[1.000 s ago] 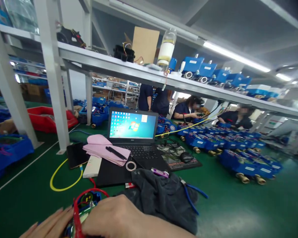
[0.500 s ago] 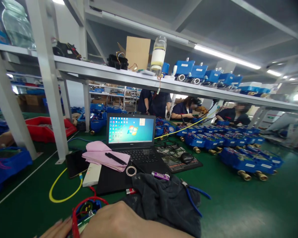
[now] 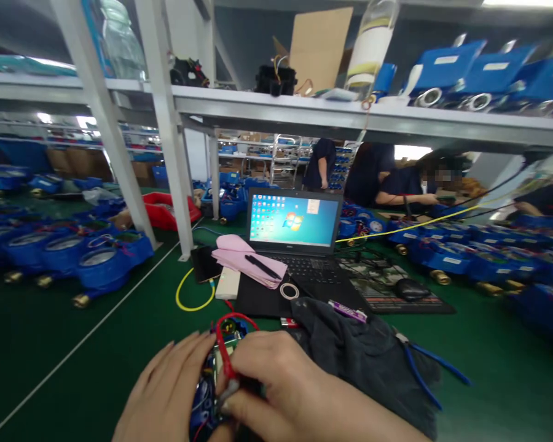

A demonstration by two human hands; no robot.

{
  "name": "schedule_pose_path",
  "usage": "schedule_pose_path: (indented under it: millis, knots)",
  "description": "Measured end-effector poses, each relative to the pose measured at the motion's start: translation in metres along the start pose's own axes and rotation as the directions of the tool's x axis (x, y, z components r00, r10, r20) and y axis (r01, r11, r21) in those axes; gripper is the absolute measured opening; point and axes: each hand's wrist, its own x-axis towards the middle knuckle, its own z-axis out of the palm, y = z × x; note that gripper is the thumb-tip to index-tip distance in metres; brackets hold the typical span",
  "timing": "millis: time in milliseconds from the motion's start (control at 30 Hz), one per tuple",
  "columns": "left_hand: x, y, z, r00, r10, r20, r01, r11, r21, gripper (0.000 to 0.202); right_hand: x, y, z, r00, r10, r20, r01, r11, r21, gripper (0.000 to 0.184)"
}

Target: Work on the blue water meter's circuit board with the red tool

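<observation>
A blue meter (image 3: 201,402) with a green circuit board and thin wires inside lies at the bottom centre, partly covered by my hands. My left hand (image 3: 166,390) is wrapped along its left side, fingers long and close together. Over the board, my right hand (image 3: 281,380) is closed, pinching a red cable (image 3: 222,344) near a greyish end piece between thumb and fingers. The cable loops up behind the board; what its end touches is hidden. A dark grey cloth (image 3: 364,356) lies beside my right hand, with blue-handled pliers (image 3: 421,365) on it.
Behind the meter stands an open laptop (image 3: 295,221) with pink cloths (image 3: 246,261) and a pen on it. A mouse (image 3: 411,289) lies to the right. Rows of blue meters (image 3: 101,267) stand on both sides. A shelf (image 3: 276,110) crosses above; people work behind it.
My view has turned left and tilted down, so things appear further right and more blue meters show at left. Both hands are now more fully visible over the meter.
</observation>
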Motion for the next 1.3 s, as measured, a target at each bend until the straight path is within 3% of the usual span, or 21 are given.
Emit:
schedule_pose_path:
  millis: [100,200,367,567,733,1100,1233,1300]
  knots:
    - [0.015,0.011,-0.017,0.998,0.021,0.053,-0.027,0.992,0.122,0.065,0.0,-0.005,-0.003,0.999,0.034,0.013,-0.034,0.998,0.046,0.009]
    - [0.022,0.017,-0.025,0.996,-0.012,0.088,-0.001,0.99,0.143,0.065,0.0,-0.007,-0.003,0.999,0.042,0.015,-0.043,0.998,0.047,0.009]
    - [0.02,0.022,-0.028,0.985,-0.091,0.148,0.083,0.995,0.056,0.067,0.0,-0.009,-0.003,0.997,0.059,0.041,-0.06,0.997,0.041,0.008]
    - [0.022,0.033,-0.035,0.925,-0.231,0.3,0.275,0.955,-0.113,0.065,-0.002,-0.01,-0.005,0.998,0.032,0.057,-0.035,0.998,0.047,0.008]
    - [0.026,0.035,-0.036,0.904,-0.266,0.335,0.339,0.923,-0.182,0.064,-0.004,-0.008,-0.006,0.997,0.032,0.066,-0.034,0.999,0.033,0.009]
    - [0.025,0.033,-0.036,0.908,-0.242,0.342,0.303,0.943,-0.135,0.063,-0.001,-0.011,-0.006,0.998,0.026,0.059,-0.027,1.0,0.002,0.01]
    - [0.018,0.024,-0.031,0.955,-0.162,0.246,0.187,0.979,-0.08,0.06,-0.002,-0.012,-0.005,0.999,0.023,0.023,-0.023,1.0,-0.005,0.009]
    - [0.011,0.015,-0.023,0.978,-0.119,0.173,0.133,0.988,-0.073,0.058,-0.002,-0.01,-0.003,0.999,0.025,-0.047,-0.022,0.997,0.077,0.009]
